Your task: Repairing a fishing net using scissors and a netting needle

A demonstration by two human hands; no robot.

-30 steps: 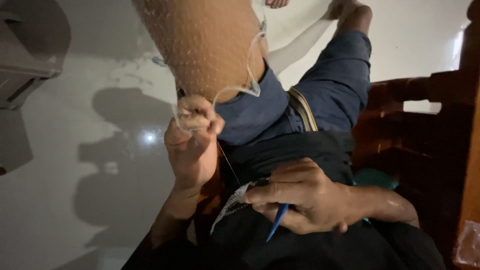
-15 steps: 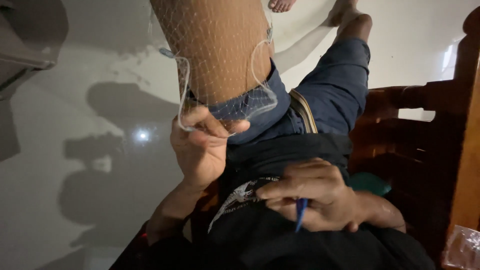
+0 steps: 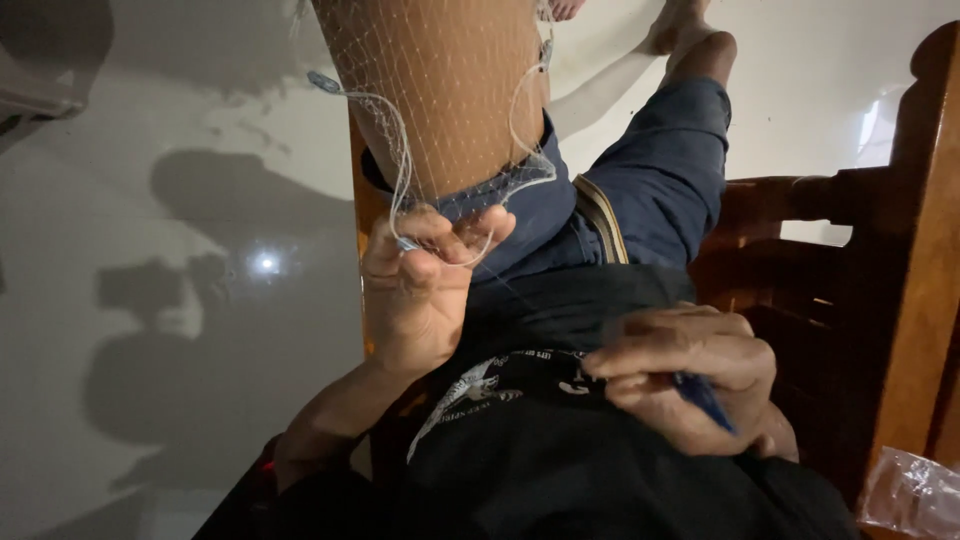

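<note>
Head camera: hands working fine netting over a bare leg.
Left hand (image 3: 425,290) is raised, fingers pinching the net's (image 3: 440,90) edge cord; right hand (image 3: 690,385), low near the dark shirt, pinches a blue netting needle (image 3: 703,398).

Left grip (image 3: 425,290) pinched; right grip (image 3: 690,385) curled

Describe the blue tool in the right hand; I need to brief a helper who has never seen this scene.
Start at the brown wooden chair on the right, then move to the black shirt beside it. There the right hand pinches a slim blue plastic tool, pointing down past the fingers. Nothing else nearby is bright blue; the left hand holds pale netting.
</note>
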